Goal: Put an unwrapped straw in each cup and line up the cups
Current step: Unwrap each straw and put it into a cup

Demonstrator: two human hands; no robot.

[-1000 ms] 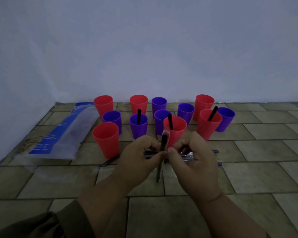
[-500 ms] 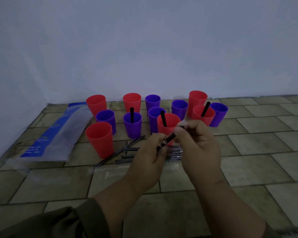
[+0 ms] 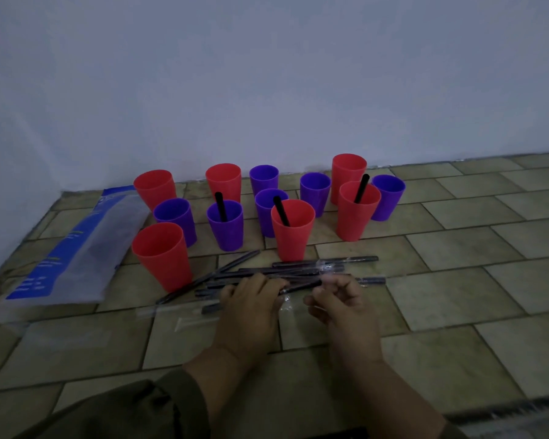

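Note:
Several red and purple cups stand clustered near the wall. Three hold a black straw: a purple cup (image 3: 225, 228), a red cup (image 3: 293, 236) and a red cup (image 3: 357, 213). The others, such as the front-left red cup (image 3: 162, 255), look empty. A pile of wrapped straws (image 3: 279, 271) lies on the floor in front of the cups. Just above the pile, my left hand (image 3: 251, 308) and my right hand (image 3: 339, 307) pinch the two ends of one black straw (image 3: 300, 287). A bit of clear wrapper (image 3: 286, 307) shows between the hands.
A blue and clear plastic bag (image 3: 70, 248) lies flat at the left by the wall corner. Empty clear wrappers (image 3: 178, 315) lie on the tiled floor (image 3: 457, 296) left of my hands. The wall runs close behind the cups.
My hands have dropped from in front of the middle red cup to just above the straw pile. The straw has turned from upright to nearly level.

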